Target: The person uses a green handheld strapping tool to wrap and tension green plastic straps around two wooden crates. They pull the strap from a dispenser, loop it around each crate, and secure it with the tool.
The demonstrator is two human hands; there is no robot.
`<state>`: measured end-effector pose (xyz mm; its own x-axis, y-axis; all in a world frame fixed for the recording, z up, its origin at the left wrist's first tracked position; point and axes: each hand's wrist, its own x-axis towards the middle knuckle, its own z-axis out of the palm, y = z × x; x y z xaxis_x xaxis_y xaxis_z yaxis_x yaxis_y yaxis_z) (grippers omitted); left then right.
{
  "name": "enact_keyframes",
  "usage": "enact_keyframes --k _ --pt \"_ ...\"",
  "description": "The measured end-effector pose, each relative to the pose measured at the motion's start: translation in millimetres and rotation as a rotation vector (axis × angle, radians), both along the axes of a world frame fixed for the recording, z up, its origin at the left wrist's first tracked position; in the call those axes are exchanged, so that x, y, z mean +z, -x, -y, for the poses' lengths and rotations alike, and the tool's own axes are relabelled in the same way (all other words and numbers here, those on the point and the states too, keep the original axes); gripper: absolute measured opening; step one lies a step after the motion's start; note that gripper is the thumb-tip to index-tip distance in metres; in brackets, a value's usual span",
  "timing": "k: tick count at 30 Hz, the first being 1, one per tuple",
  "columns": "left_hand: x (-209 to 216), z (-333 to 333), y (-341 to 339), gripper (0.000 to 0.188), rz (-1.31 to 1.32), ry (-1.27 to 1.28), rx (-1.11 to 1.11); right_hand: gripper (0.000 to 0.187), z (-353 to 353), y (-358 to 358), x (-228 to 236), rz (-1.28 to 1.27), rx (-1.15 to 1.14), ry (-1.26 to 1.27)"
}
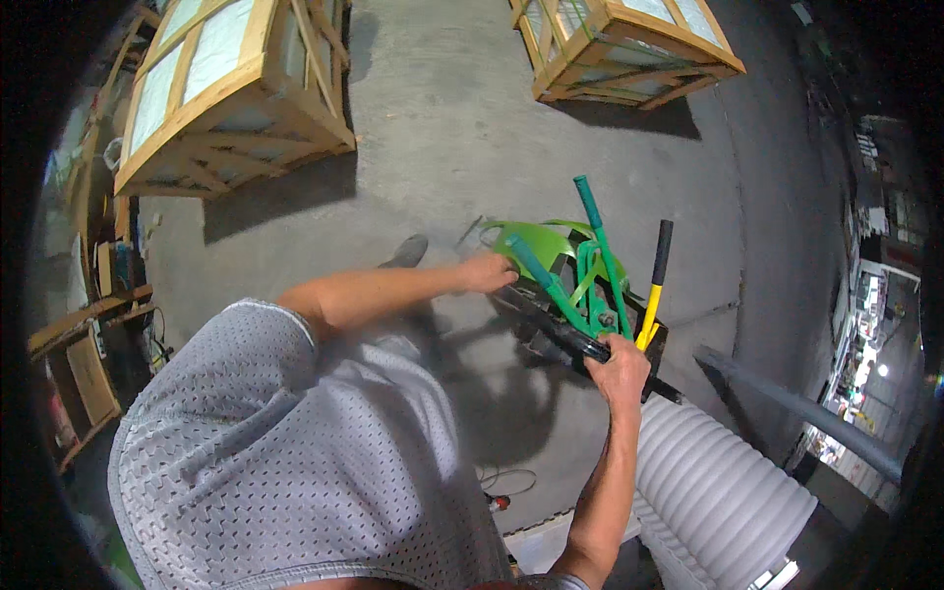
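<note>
Two wooden crates (258,49) (644,54) stand on the concrete floor (433,128) beyond the black rack (565,336), which sits ahead and a little right of the person. Green straps (536,239), green-handled tools (592,206) and a yellow tool (652,305) with a black grip crowd it; a white ridged roll (723,482) lies close by, lower right. The left hand (489,272), arm stretched across, touches its left end, fingertips hidden, so its grip cannot be told. The right hand (618,366) is clamped on its near edge.
</note>
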<state>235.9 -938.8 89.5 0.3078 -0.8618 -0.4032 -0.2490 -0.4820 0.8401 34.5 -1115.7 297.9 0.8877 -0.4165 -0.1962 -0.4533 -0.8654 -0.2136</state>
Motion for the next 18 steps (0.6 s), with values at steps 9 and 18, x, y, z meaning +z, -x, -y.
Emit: enact_keyframes --k 9,18 --pt "-20.7 15.5 -13.9 0.038 0.009 -0.163 -0.252 0.024 9.1 -15.5 -19.0 0.132 -0.583 -0.061" --pt "-100.8 -35.9 -18.7 0.045 -0.074 -0.32 -0.343 0.01 11.5 -13.3 -34.7 0.229 -0.507 0.085"
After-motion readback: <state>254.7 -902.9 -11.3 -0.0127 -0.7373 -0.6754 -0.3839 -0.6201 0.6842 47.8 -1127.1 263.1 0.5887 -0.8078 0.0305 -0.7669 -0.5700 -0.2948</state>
